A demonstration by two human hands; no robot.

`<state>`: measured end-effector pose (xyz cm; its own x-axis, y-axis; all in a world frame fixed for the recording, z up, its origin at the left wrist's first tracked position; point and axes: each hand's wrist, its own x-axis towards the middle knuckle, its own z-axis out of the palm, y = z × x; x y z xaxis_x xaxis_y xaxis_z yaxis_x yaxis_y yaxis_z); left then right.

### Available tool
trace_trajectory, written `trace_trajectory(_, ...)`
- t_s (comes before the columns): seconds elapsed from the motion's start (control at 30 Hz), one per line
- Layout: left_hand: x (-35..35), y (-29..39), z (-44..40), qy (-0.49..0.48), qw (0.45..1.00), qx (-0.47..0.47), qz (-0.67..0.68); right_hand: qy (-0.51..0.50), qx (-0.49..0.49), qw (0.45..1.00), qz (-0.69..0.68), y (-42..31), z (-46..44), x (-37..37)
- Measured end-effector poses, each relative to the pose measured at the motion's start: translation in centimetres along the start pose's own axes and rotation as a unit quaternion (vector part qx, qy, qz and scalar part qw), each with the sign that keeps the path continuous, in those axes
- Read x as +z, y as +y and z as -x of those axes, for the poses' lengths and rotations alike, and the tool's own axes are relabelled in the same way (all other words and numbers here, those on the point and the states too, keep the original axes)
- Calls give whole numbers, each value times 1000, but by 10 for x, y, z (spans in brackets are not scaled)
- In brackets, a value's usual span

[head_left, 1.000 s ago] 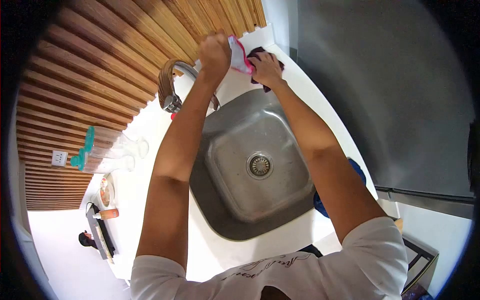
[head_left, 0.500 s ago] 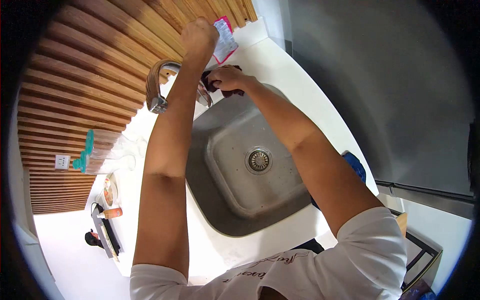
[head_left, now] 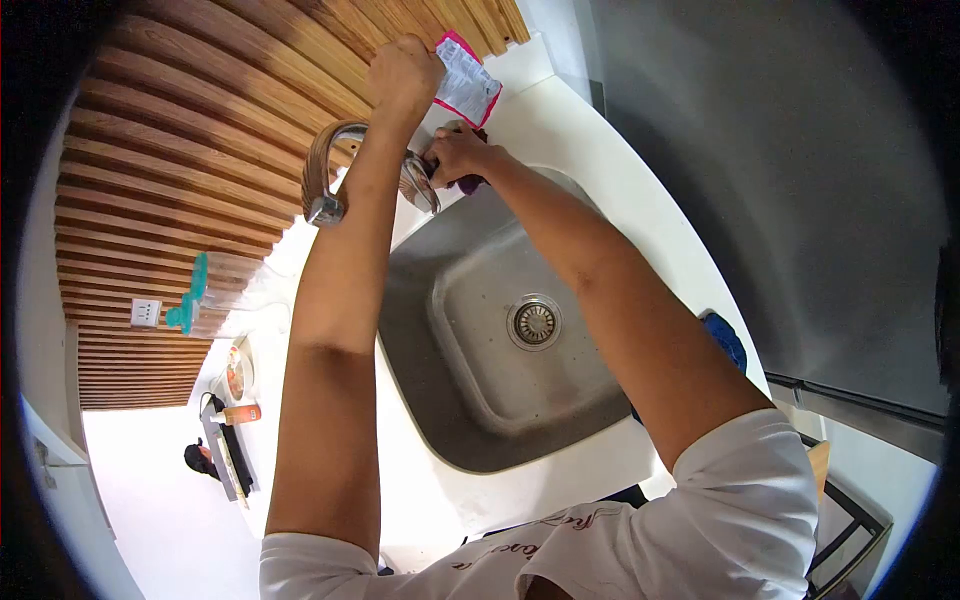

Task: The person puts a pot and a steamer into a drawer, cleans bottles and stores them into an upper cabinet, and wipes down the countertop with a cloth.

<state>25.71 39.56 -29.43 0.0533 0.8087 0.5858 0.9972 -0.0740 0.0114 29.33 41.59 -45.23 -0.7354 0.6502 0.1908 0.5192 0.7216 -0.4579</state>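
My left hand point(head_left: 405, 80) is closed on the edge of a clear-and-white packet with a pink border point(head_left: 468, 88), lifted above the far corner of the counter. Below it, my right hand point(head_left: 460, 153) is closed around a bunched dark maroon cloth point(head_left: 470, 184) at the sink's back rim, close to the faucet base. Most of the cloth is hidden under my fingers. The curved chrome faucet point(head_left: 322, 180) arches on the left, partly behind my left forearm. Between my arms lies the steel sink point(head_left: 470, 330) with its round drain strainer point(head_left: 535, 322).
Slatted wood panelling point(head_left: 180, 170) lines the wall on the left. Clear containers with teal lids point(head_left: 200, 285), a plate point(head_left: 238, 372) and an orange bottle point(head_left: 240, 414) stand along the left counter. A blue cloth point(head_left: 724, 342) lies by the right edge, beside a large grey surface point(head_left: 780, 200).
The packet has swung rightward and shows more of its face. My right hand has pulled the cloth into a tighter bunch, with less of it visible. The whole view has shifted slightly.
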Motion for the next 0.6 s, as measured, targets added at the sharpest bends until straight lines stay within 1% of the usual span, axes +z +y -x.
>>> trace_trajectory(0.03,1,0,-1,-27,1000,-9,1,6,-13,999,-48,3,0,4)
trace_trajectory(0.07,2,0,-3,-52,998,-21,2,4,-14,999,-48,8,0,7)
trace_trajectory(0.1,6,-4,-6,-51,998,-24,0,8,-9,999,-48,5,3,3)
trace_trajectory(0.17,20,-16,-7,-20,999,5,-29,6,-8,999,-51,3,8,5)
trace_trajectory(0.23,27,-24,-8,-27,999,-18,-15,59,-56,997,4,10,11,12)
trace_trajectory(0.27,30,-28,-8,-34,999,-38,2,102,-86,991,-1,15,15,16)
trace_trajectory(0.3,26,-26,-8,-34,999,-41,4,98,-87,991,0,17,21,12)
trace_trajectory(0.37,11,-22,-6,-155,987,-51,3,54,-88,995,-14,12,37,3)
trace_trajectory(0.4,17,-27,-7,-156,986,-55,5,50,-89,995,-13,11,43,3)
trace_trajectory(0.47,35,-41,-12,-164,979,-92,73,99,-133,984,-57,7,55,6)
trace_trajectory(0.6,45,-46,-11,-200,969,-123,72,110,-145,980,-75,-4,74,12)
